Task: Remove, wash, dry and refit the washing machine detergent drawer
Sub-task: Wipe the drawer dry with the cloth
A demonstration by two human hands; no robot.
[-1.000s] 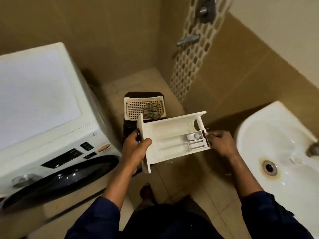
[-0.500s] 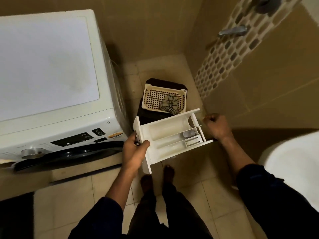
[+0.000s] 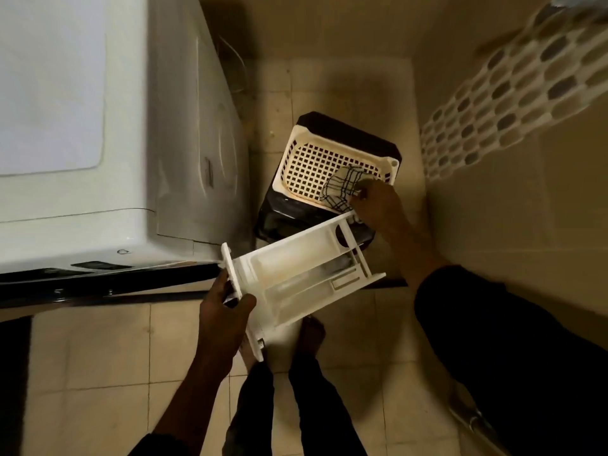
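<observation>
Right hand [image 3: 378, 205] has left the far end of the drawer [image 3: 296, 271] and gone to the checked cloth [image 3: 342, 187] in the basket [image 3: 309, 166] on the floor [image 3: 98, 357]. It touches the cloth, but the picture is too blurry to tell if its fingers grip it. The left hand [image 3: 223, 311] holds the white drawer alone, fingers clamped on its front plate, in the air near the basket, right of the washing machine [image 3: 82, 126].
</observation>
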